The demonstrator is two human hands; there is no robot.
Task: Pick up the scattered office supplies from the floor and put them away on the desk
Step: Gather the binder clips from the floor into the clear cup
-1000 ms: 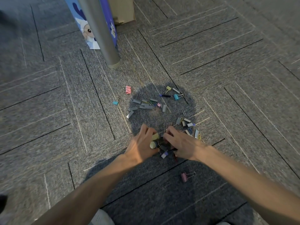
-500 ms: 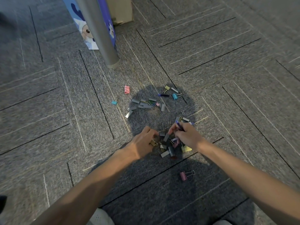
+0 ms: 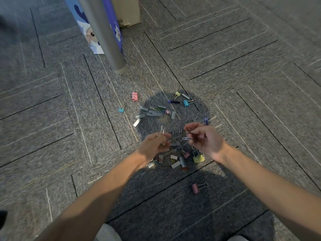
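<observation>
Silver clips (image 3: 187, 138) lifted, left hand (image 3: 152, 145), right hand (image 3: 206, 141)

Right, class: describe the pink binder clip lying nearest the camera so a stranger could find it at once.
Start at the grey carpet, in the person's shadow. Nearer the person than the heap of clips lies the pink binder clip, wire handles pointing right. It lies alone; another pink clip sits up by the metal pole.

Grey carpet floor (image 3: 243, 119) carries scattered binder clips (image 3: 198, 158), staple strips (image 3: 137, 122), paper clips (image 3: 194, 119) and a metal post (image 3: 119, 67).
</observation>
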